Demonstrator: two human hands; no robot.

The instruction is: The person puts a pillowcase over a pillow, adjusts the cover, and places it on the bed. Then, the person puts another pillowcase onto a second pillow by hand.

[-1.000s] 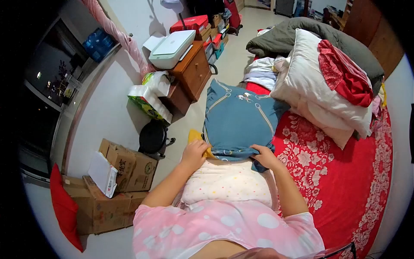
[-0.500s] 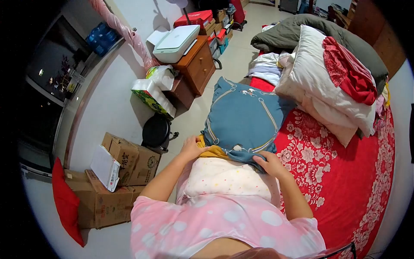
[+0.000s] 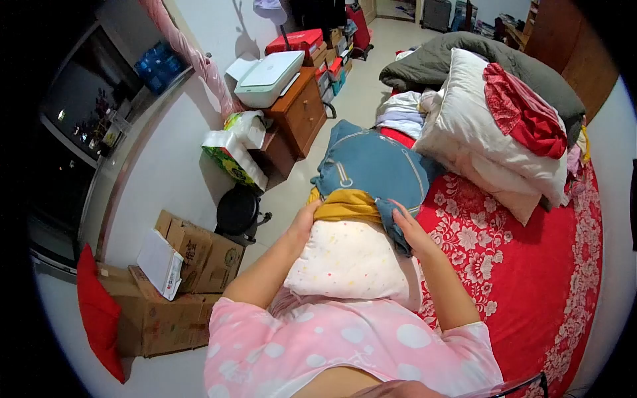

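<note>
A blue pillowcase [image 3: 378,159] with pale strap-like lines covers the far part of a white pillow [image 3: 345,255] dotted in small colors. Its near edge is turned back, showing a mustard-yellow side [image 3: 348,204]. My left hand [image 3: 305,220] is closed on the pillowcase edge at the left, its fingertips partly hidden by the fabric. On the opposite side, my right hand [image 3: 410,229] grips the blue edge, thumb and fingers along the cloth. The pillow's near end lies bare against my pink dotted top [image 3: 345,331].
To the right is a bed with a red floral sheet [image 3: 478,259], stacked white pillows [image 3: 458,119] and a dark quilt [image 3: 438,60]. A black stool [image 3: 237,209], cardboard boxes [image 3: 192,252] and a wooden cabinet [image 3: 302,109] with a printer [image 3: 269,79] stand left.
The pillowcase edge has been pushed away from me along the pillow, turning out more yellow and baring more of the pillow. Both hands have moved slightly forward.
</note>
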